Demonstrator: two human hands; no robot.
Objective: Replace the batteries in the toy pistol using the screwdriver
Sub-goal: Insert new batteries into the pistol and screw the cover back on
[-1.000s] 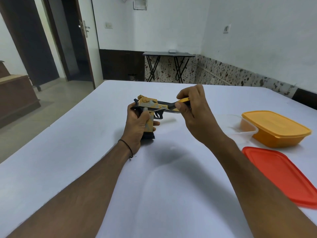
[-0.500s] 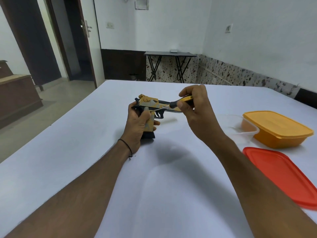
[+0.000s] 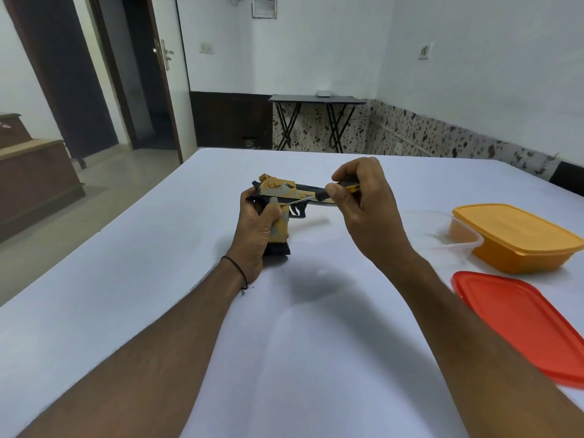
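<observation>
Where the toy pistol (image 3: 278, 192) stands: centre of the frame, butt down on the white table (image 3: 158, 279), barrel running level toward the right of the frame.
Left hand (image 3: 256, 229): you grip the pistol's handle from the left side, fingers wrapped round it, thumb lying just beside the tool's tip.
Right hand (image 3: 366, 210): you pinch the screwdriver (image 3: 319, 196) by its handle between thumb and curled fingers, right of the pistol at barrel height.
Screwdriver axis: slants from upper right down to lower left, crossing in front of the barrel; the tip touches the pistol's side at the top of the handle.
Tip seating: too small to tell whether it sits in a screw head.
Governing relation: your left hand is nearer the tip and braces the pistol; your right hand drives from the far end of the shaft. By judgement, the next turn depends on keeping that slanted shaft in line with the screw.
Orange container (image 3: 518, 241): right of the frame, lid on, contents hidden.
Clear container (image 3: 442, 229): against the orange one's left side, no lid; contents cannot be told.
Red lid (image 3: 521, 324): lower right, flat on the table, nothing on it.
</observation>
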